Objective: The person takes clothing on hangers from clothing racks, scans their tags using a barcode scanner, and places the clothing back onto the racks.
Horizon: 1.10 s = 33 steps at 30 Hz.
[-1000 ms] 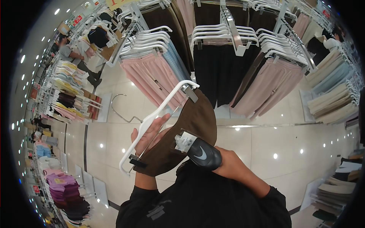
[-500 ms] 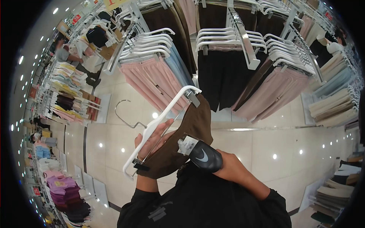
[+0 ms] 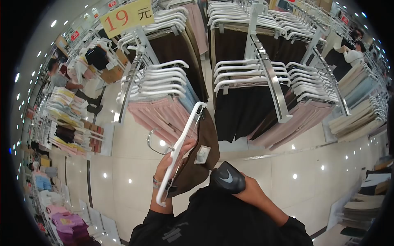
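Note:
My left hand (image 3: pixel 165 163) is closed around a white clip hanger (image 3: pixel 178 148) with a metal hook, held slanted in front of me. Clipped to it is a pair of brown trousers (image 3: pixel 208 135). A white paper tag (image 3: pixel 202 155) lies against the brown fabric. In my right hand (image 3: pixel 252 190) I grip a black handheld scanner (image 3: pixel 227 178) with a grey curved mark on top. Its head is just below and right of the tag, close to the trousers' edge; whether they touch I cannot tell.
Ahead, metal rack arms (image 3: pixel 269 82) carry white hangers with pink trousers (image 3: pixel 154 112), black trousers (image 3: pixel 238 110) and more pink ones (image 3: pixel 293 121). A yellow price sign (image 3: pixel 126 18) stands above. A person (image 3: pixel 65 80) is at the left, others at far right. Tiled floor (image 3: pixel 271 172) lies below.
The hanger and trousers have turned more upright. The scanner has moved off the tag, down and to the right, so the tag shows fully. The view has tilted up, bringing the price sign in.

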### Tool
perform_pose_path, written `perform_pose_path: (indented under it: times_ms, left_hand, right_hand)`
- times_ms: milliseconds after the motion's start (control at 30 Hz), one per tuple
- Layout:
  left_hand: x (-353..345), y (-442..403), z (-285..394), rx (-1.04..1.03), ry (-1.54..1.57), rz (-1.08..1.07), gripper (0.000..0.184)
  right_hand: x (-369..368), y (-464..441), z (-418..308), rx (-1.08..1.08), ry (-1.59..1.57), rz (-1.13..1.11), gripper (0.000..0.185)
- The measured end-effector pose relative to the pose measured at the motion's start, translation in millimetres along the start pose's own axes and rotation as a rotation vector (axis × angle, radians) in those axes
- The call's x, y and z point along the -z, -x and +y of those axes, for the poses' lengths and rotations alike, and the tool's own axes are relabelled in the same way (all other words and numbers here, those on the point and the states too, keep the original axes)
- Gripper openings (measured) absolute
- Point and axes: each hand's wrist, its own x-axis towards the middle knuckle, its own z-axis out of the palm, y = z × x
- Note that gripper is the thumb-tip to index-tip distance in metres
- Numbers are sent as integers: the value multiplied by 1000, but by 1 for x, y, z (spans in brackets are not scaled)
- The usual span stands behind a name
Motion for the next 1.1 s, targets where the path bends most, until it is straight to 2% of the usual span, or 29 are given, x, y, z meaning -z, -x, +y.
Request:
perform_pose_path:
  times_ms: [167, 300, 367, 467, 533, 567, 667, 767, 800, 833, 900, 1033, 1100]
  left_hand:
    - [23, -36, 3, -18, -109, -76, 57]
    - [38, -63, -3, 109, -212, -30, 34]
    - [43, -76, -10, 224, -229, -15, 29]
    - [26, -94, -26, 278, -293, -3, 20]
    - [21, -106, -43, 348, -337, 1, 16]
    - [20, -112, -59, 347, -246, 7, 17]
    - [-6, -127, -81, 362, -288, 70, 15]
    - [-17, -141, -117, 324, -219, 94, 18]
    - [-22, -146, -129, 315, -247, 108, 15]
    - [-29, -150, -140, 329, -260, 130, 13]
    - [-45, -159, -163, 292, -278, 158, 11]
    - [-77, -186, -198, 335, -355, 232, 10]
    - [-103, -200, -199, 201, -418, 308, 9]
  right_hand:
    - [-5, -7, -1, -26, -20, 170, 47]
    - [-14, -7, 19, -18, -40, 285, 52]
    - [-14, -2, 22, -26, -33, 325, 54]
    - [-13, 1, 27, -74, -128, 427, 54]
    - [-9, 5, 31, -139, -179, 561, 50]
    - [-6, 7, 34, -145, -185, 576, 50]
    - [3, 10, 62, -195, -215, 740, 37]
    - [17, 14, 91, -205, -290, 830, 34]
    - [24, 15, 94, -177, -181, 861, 30]
    - [32, 16, 100, -175, -184, 863, 30]
    - [46, 20, 115, -298, -341, 818, 47]
    - [81, 20, 141, -335, -356, 758, 47]
    - [99, 15, 154, -160, -294, 765, 25]
